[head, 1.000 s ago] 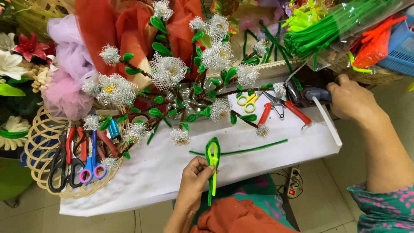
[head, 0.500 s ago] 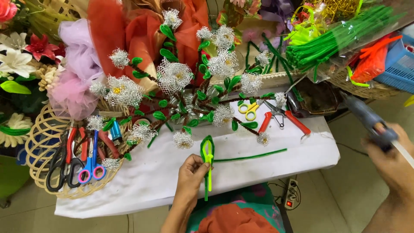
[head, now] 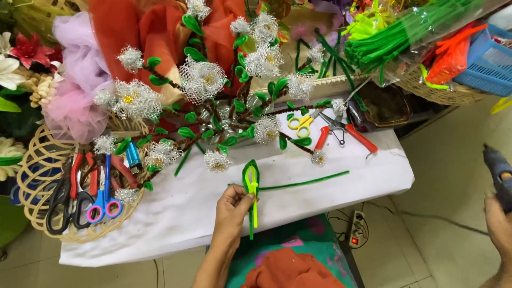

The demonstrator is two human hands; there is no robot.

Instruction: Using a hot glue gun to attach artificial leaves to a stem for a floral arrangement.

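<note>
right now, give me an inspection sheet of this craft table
surface: white cloth over the table, bare at the front
job's things: green pipe-cleaner leaf with a yellow-green stem; loose green stem beside it
clutter: wire-flower branch, scissors basket, red pliers, yellow scissors
grips: left hand pinches the leaf; right hand holds a glue gun off the table
cables: power strip on the floor
surroundings: tulle, pipe-cleaner bundles, blue basket

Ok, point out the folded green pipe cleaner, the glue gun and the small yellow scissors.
folded green pipe cleaner (head: 251, 181), head view, on its looped upper end.
glue gun (head: 499, 173), head view, on its dark barrel.
small yellow scissors (head: 300, 124), head view, on the handles.
</note>
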